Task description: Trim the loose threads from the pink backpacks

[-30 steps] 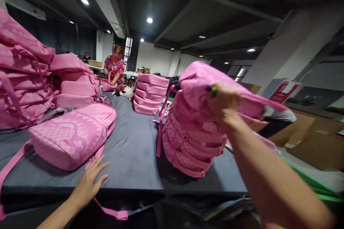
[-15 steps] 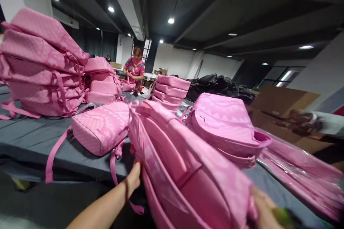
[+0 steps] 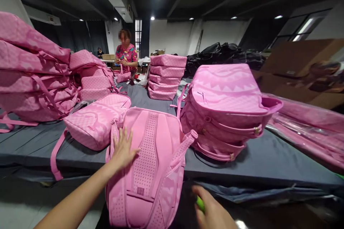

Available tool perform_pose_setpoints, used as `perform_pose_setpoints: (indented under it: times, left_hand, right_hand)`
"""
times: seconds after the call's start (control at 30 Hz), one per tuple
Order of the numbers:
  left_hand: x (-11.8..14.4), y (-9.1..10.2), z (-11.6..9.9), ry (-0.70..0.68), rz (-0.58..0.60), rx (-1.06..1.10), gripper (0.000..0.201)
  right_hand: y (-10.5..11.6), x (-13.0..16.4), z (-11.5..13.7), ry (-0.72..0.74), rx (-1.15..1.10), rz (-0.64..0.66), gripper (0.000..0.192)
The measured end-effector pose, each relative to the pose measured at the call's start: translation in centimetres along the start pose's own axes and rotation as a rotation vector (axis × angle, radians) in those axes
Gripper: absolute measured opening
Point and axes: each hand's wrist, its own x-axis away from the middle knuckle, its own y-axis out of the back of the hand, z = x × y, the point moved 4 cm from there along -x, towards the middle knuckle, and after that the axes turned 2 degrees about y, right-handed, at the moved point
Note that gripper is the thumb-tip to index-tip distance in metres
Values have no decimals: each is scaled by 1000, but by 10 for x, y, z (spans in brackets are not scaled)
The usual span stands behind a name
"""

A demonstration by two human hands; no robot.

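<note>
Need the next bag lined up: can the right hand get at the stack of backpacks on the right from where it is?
Probably yes. The right hand sits low at the table's near edge, gripping a small green object, and only bare grey cloth lies between it and the stack of backpacks. The green object may hamper its grip.

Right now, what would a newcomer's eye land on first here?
The pink backpack lying back-panel up at the near table edge, with the left hand flat on it. Right of it leans a stack of pink backpacks, and taller piles sit at the left. The right hand holds a green object at the bottom.
</note>
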Motion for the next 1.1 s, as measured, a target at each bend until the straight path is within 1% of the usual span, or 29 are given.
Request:
perform_pose_setpoints:
  times: [0.03, 0.07, 0.1, 0.13, 0.17, 0.2, 0.23, 0.27, 0.3, 0.33, 0.4, 0.43, 0.47, 0.5, 0.53, 0.6, 0.63, 0.7, 0.77, 0.87, 0.93, 0.97, 1.0, 1.03, 1.07, 1.1]
  left_hand:
    - [11, -11, -12, -28, -1, -64, 87]
    - [21, -19, -20, -33, -27, -120, 91]
    - [29, -26, -24, -32, -64, -171, 93]
    - [37, -30, -24, -34, -94, -212, 92]
    - [43, -31, -22, -39, -113, -242, 92]
    - [47, -30, -17, -43, -122, -259, 92]
    - [49, -27, -11, -41, -122, -262, 93]
    - [49, -23, -5, -27, -119, -254, 94]
    - [46, -17, 1, -2, -113, -236, 94]
    - [40, -10, 5, 37, -111, -211, 94]
    - [22, 0, 10, 137, -124, -157, 98]
    - [9, 3, 11, 191, -132, -121, 104]
    - [-4, 3, 14, 251, -119, -69, 110]
    - [-16, 1, 18, 321, -75, 0, 117]
    - [-27, -4, 23, 395, -16, 91, 119]
    - [-42, -14, 35, 507, 100, 288, 114]
    - [-44, -17, 40, 530, 128, 364, 106]
    - [-39, -16, 48, 517, 110, 444, 90]
    - [-19, -9, 57, 513, 80, 462, 83]
    - [26, 5, 79, 579, 49, 578, 86]
    - [53, 12, 97, 626, 88, 714, 87]
    - [64, 15, 104, 654, 126, 733, 86]
    - [74, 19, 110, 678, 166, 689, 85]
    - [81, 24, 112, 691, 186, 578, 84]
    - [86, 32, 112, 680, 163, 413, 84]
    - [88, 42, 107, 637, 86, 220, 84]
  right_hand:
    - [6, -9, 27, 150, -16, -80, 54]
    - [6, -18, 56, 304, -35, -107, 63]
    - [1, -26, 85, 465, -37, -43, 65]
    - [-8, -33, 107, 553, -5, 70, 61]
    - [-17, -42, 118, 504, 54, 176, 53]
    - [-24, -49, 118, 410, 99, 280, 44]
    - [-28, -55, 109, 292, 139, 356, 34]
    - [-29, -59, 91, 164, 168, 397, 27]
    - [-29, -63, 67, 51, 182, 404, 23]
    - [-26, -65, 40, -42, 189, 386, 24]
    - [-23, -71, -11, -171, 134, 338, 39]
    - [-24, -75, -30, -194, 61, 327, 48]
    - [-27, -80, -44, -203, -24, 320, 57]
    - [-31, -86, -52, -208, -100, 318, 65]
    - [-36, -91, -55, -213, -152, 316, 68]
    - [-42, -100, -53, -256, -159, 284, 64]
    - [-43, -101, -50, -284, -146, 257, 59]
    - [-41, -95, -44, -307, -149, 181, 49]
    - [-33, -77, -40, -304, -187, 70, 43]
    - [-18, -43, -29, -188, -266, -94, 43]
    - [-12, -29, -16, -92, -253, -130, 37]
    - [-12, -27, -8, -57, -214, -113, 31]
    - [-14, -27, 0, -36, -163, -78, 24]
    - [-17, -29, 7, -24, -115, -34, 18]
    - [-22, -31, 14, -14, -81, 11, 13]
    - [-26, -34, 19, -7, -62, 49, 10]
